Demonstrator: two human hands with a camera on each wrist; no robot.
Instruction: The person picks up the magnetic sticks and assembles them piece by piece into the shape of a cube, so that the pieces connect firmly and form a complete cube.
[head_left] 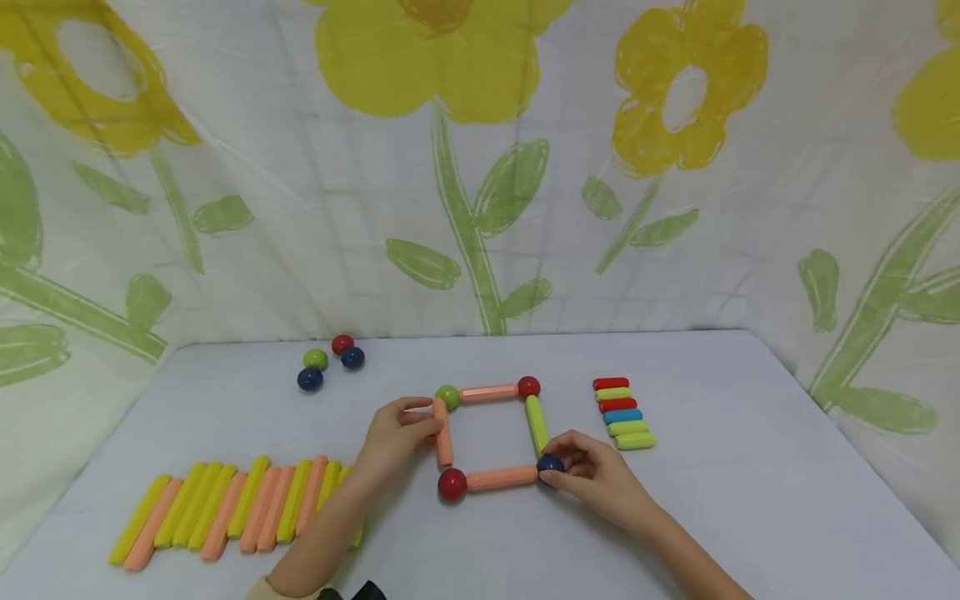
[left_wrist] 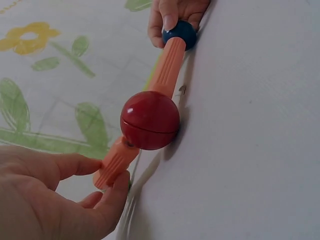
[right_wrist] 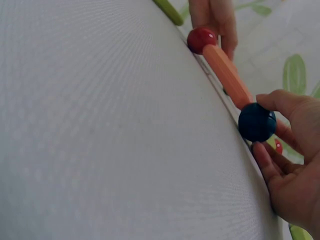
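Note:
A four-sided frame of rods and balls lies on the table. My left hand [head_left: 392,439] pinches the orange rod [head_left: 444,446] on its left side between thumb and fingers. That rod runs from a green ball [head_left: 447,396] toward a red ball [head_left: 452,485] at the near left. With thumb and fingertips, my right hand [head_left: 603,483] grips the dark blue ball [right_wrist: 257,123] at the near right corner. Another orange rod [head_left: 501,477] links the red and blue balls. A yellow-green rod [head_left: 536,421] forms the right side, below a far red ball [head_left: 528,387]; a third orange rod [head_left: 487,392] spans the back.
Long yellow and orange rods [head_left: 217,504] lie in a row at the left, partly behind my left forearm. Several loose balls [head_left: 315,359] sit at the back left. Short coloured rods [head_left: 621,415] are lined up at the right. A flower-printed curtain [head_left: 345,208] hangs behind the white table [head_left: 750,467].

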